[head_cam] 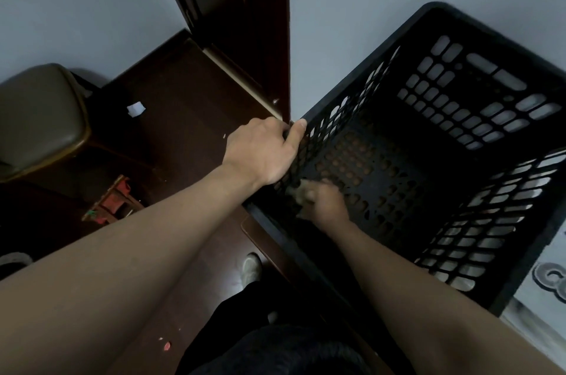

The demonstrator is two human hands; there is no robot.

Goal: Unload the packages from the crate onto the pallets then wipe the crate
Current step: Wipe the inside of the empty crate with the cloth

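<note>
A black perforated plastic crate (477, 37) stands at the right, against a pale wall, with no packages visible inside. My left hand (263, 151) grips the crate's near-left rim, thumb over the edge. My right hand (324, 200) reaches down inside the crate, close to its left wall near the bottom, fingers closed on a small crumpled cloth (298, 191) that is pressed against the mesh. The cloth is blurred and mostly hidden by my fingers.
A dark wooden door frame (275, 22) rises beside the crate. An olive cushioned stool (36, 117) sits at the left. A red object (113, 200) and a white scrap (135, 109) lie on the dark floor. My shoe (251, 266) is below the crate.
</note>
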